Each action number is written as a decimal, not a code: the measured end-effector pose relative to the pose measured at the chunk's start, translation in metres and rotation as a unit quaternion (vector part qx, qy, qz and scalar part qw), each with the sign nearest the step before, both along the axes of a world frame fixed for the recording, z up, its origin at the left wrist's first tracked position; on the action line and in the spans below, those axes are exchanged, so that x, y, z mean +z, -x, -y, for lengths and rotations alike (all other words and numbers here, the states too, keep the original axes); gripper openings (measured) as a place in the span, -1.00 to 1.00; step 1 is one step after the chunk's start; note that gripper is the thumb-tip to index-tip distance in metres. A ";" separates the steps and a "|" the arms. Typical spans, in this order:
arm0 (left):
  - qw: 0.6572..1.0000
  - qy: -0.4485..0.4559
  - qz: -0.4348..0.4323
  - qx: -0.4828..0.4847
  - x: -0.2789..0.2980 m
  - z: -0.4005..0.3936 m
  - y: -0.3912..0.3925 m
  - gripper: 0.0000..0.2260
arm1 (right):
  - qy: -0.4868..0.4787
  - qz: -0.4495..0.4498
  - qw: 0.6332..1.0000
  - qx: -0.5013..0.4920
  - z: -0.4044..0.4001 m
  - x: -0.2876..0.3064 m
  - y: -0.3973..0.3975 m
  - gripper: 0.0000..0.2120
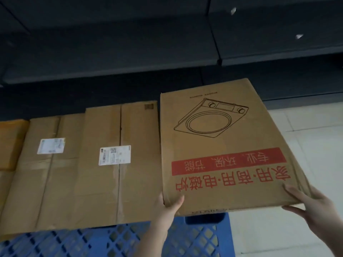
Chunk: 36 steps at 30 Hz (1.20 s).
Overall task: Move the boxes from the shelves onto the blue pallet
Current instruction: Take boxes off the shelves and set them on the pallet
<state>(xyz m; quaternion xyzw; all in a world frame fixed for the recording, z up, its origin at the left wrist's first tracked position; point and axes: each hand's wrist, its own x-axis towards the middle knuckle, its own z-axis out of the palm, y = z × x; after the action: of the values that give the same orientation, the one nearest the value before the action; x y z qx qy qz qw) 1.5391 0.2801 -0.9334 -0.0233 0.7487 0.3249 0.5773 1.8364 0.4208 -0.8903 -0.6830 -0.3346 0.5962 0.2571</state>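
Observation:
A flat cardboard box (pixel 219 145) with a cooker drawing and red print is held over the right end of the blue pallet (pixel 111 243). My left hand (pixel 167 210) grips its near left corner, thumb on top. My right hand (pixel 311 204) grips the near right corner, thumb on the top face. The box tilts, its far end raised and hanging past the pallet over the floor. Beside it, two brown boxes with white labels (pixel 115 160) (pixel 46 164) lie flat on the pallet.
A yellowish box (pixel 11 143) lies at the far left on the pallet. Dark empty shelves (pixel 130 52) run across the back. Pale tiled floor (pixel 306 145) shows to the right of the pallet.

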 end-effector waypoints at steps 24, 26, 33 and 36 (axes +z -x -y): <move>0.913 0.044 -0.267 -0.305 -0.135 0.047 0.022 -0.80 | 0.081 0.376 0.807 0.449 0.011 -0.202 0.087 -0.05; 0.914 0.039 -0.249 -0.317 -0.113 0.055 0.029 -0.80 | 0.063 0.340 0.802 0.487 0.021 -0.183 0.119 -0.15; 0.908 0.050 -0.270 -0.318 0.046 0.083 0.102 -0.81 | -0.002 0.257 0.834 0.489 0.042 -0.008 0.216 -0.34; 0.912 0.042 -0.318 -0.258 0.146 0.099 0.141 -0.80 | -0.055 0.234 0.833 0.499 0.052 0.100 0.254 -0.40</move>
<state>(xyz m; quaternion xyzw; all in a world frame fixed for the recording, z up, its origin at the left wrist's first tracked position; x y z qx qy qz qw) 1.3977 0.1810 -0.7869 0.2508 0.8855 0.1234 0.3711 1.5828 0.3686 -0.7905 -0.5271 -0.7122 0.4466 -0.1246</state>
